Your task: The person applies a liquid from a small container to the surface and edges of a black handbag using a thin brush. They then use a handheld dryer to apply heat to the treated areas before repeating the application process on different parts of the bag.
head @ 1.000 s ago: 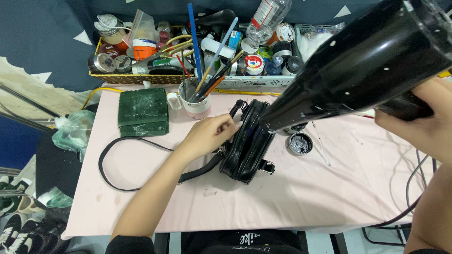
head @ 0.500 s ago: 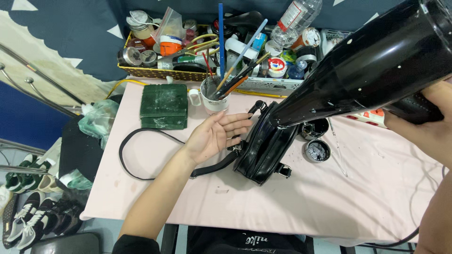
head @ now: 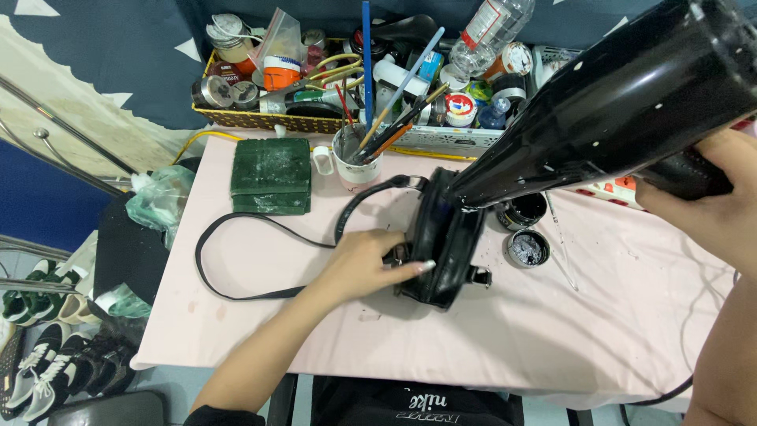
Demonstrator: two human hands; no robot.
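A small black leather bag [head: 445, 241] stands on its edge in the middle of a pale pink table [head: 552, 331]. Its long black strap [head: 236, 229] loops out to the left. My left hand [head: 367, 264] rests against the bag's left side, fingers curled on it and steadying it. My right hand [head: 710, 201] grips the handle of a large black hair dryer [head: 615, 102]. The dryer's nozzle points down at the top of the bag, close to touching it.
A white mug of paintbrushes [head: 355, 158] and a green block [head: 272, 175] sit behind the bag. Two open tins of dark paste [head: 527, 230] lie to its right. Baskets crammed with bottles and jars [head: 355, 71] line the far edge. Shoes [head: 47, 355] lie on the floor at left.
My left hand has moved from an open palm beside the bag to holding its side. The bag has been turned more upright, and the strap has shifted. The view has swung slightly left.
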